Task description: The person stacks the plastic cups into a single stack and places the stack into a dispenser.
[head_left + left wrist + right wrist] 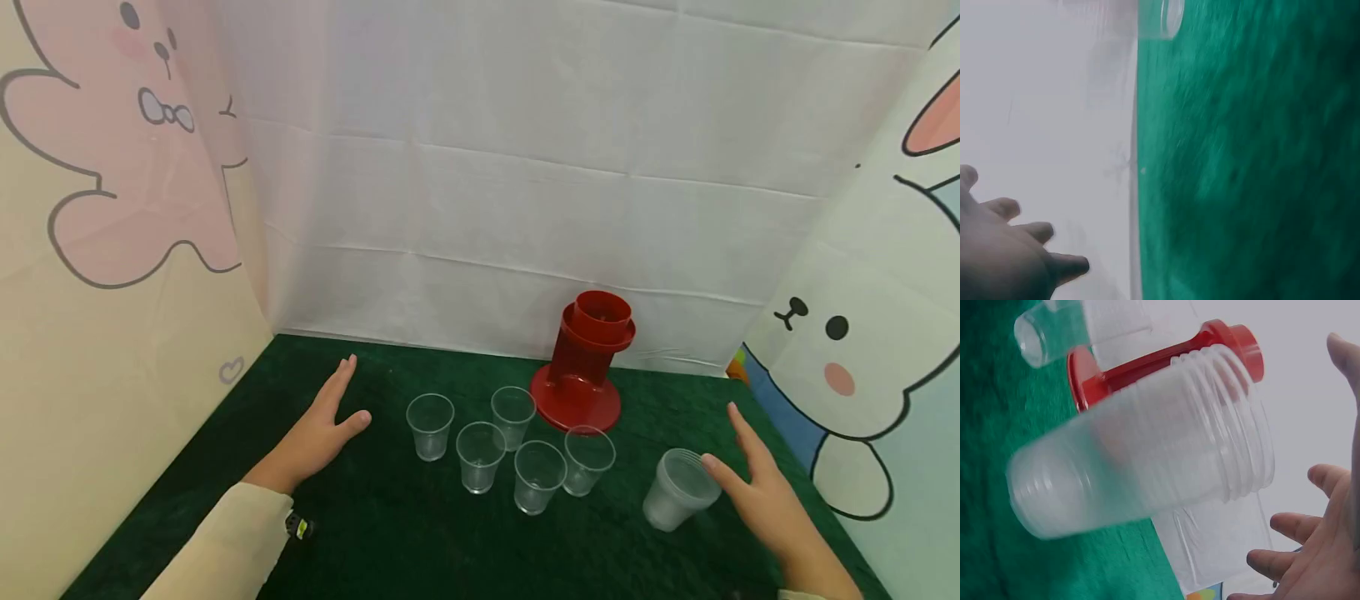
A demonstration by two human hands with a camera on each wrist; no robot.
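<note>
My left hand (317,435) is held over the left part of the green cloth, its fingers extended and the thumb apart, holding nothing. Nearest to it is a clear plastic cup (431,429), the leftmost of several single cups set upright in the middle. On the right, my right hand (768,504) is spread beside a stack of nested clear cups (675,500). The right wrist view shows a gap between its fingers (1297,528) and the stack's rims (1235,425). In the left wrist view, part of a cup (1171,15) shows at the top.
A red cup-shaped holder with a round base (577,404) stands behind the single cups, close to the white back curtain (480,200). Curtains with cartoon animals hang on the left and right sides. Green cloth (420,550) covers the table.
</note>
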